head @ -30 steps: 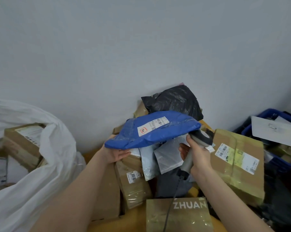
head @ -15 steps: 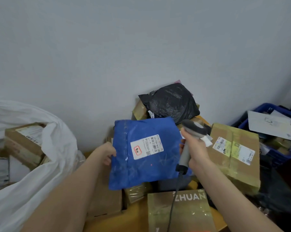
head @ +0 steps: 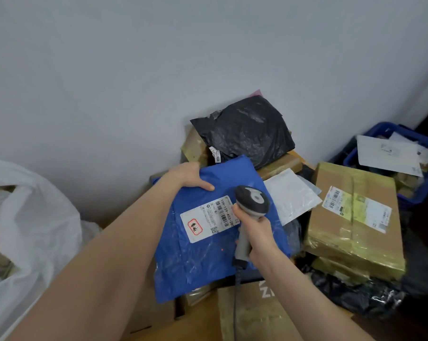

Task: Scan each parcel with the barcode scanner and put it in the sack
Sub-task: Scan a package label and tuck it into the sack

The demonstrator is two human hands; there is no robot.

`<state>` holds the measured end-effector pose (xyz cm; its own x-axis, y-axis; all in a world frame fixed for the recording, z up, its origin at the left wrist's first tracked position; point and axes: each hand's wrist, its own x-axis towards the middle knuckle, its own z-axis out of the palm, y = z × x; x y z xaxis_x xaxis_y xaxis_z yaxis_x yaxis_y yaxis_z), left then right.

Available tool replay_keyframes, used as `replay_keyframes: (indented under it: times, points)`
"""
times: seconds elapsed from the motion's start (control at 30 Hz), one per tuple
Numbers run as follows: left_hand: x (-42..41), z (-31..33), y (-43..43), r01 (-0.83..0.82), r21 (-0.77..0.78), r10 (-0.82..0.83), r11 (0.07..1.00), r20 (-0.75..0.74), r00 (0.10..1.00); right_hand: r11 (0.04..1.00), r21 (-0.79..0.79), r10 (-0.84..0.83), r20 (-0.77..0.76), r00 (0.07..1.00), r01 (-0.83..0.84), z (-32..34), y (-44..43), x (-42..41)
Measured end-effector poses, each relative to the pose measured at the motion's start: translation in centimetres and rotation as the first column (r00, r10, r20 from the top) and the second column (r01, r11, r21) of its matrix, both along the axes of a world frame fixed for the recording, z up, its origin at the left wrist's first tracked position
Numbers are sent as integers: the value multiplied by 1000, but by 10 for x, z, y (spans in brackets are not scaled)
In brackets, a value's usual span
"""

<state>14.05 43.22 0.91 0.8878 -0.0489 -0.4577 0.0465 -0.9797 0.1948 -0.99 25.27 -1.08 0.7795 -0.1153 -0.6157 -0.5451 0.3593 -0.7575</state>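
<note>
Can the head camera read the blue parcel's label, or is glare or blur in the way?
Head view: soft, even light, no hard shadows. Head view: the label on the blue parcel is sharp, large code legible, small print too fine; the scanner covers its right end. Head view: mild sheen on the parcel's plastic, stronger glare on the taped box.

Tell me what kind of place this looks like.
Probably a courier parcel-sorting room: labelled parcels piled against the wall, a barcode scanner over a blue parcel, and a big white sack alongside.
</note>
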Motion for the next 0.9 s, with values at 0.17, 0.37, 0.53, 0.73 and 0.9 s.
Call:
replay_keyframes:
  times: [0.17, 0.37, 0.53, 0.73, 0.9]
  points:
    - [-8, 20, 2, -25, -52, 25, 998, -15, 1000, 1000, 22, 21, -4, 1000, -21, 2, -2, -5]
    - [-53, 93, 39, -272, -308, 294, 912, 28, 955, 976, 161, 132, 106, 986, -148, 39, -6, -28]
    - [-109, 137, 71, -501, -655, 675, 565, 19, 737, 963, 83, 233, 210, 949, -255, 74, -2, -59]
    - [-169, 128, 73, -492, -854, 847, 169, -129, 515, 922, -17, 366, 370, 854, -388, 106, -2, -81]
    - [-192, 121, 68, -430, -899, 887, 79, -133, 442, 891, -42, 431, 388, 814, -452, 119, -6, -89]
